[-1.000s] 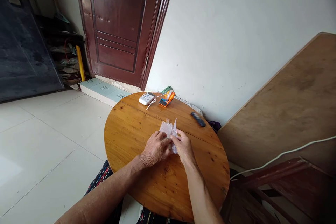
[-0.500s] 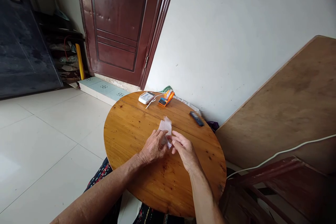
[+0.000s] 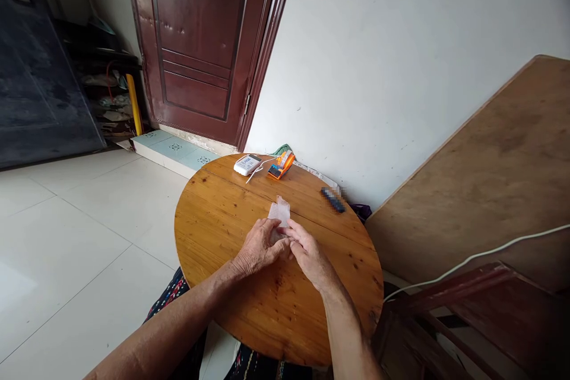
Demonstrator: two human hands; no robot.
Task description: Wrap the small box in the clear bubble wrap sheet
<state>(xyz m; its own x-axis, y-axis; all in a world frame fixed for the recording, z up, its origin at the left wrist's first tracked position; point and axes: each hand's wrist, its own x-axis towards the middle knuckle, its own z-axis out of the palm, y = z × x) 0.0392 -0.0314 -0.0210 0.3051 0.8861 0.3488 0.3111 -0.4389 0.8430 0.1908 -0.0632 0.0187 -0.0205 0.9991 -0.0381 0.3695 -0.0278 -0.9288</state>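
A thin, whitish, see-through plastic bag or sheet (image 3: pixel 280 211) lies on the round wooden table (image 3: pixel 214 214), its far end showing beyond my fingers. My left hand (image 3: pixel 263 244) comes at it from the left, fingers curled over its near part. From the right, my right hand (image 3: pixel 308 248) pinches the same near part, its fingertips close against the left thumb. Both hands are closed on the sheet near the middle of the table. My fingers cover the near end.
Toward the table's far edge stand a white device with a screen (image 3: pixel 247 165), its white cord, and an orange tape dispenser (image 3: pixel 281 165). A dark, partly blurred object (image 3: pixel 333 199) lies at the right. Behind are a white wall, a red-brown door (image 3: pixel 200 41) and a wooden board (image 3: pixel 481 172).
My right hand has moved left and closed in on the sheet, meeting my left thumb. The sheet's near end, visible between the hands before, is now covered by fingers.
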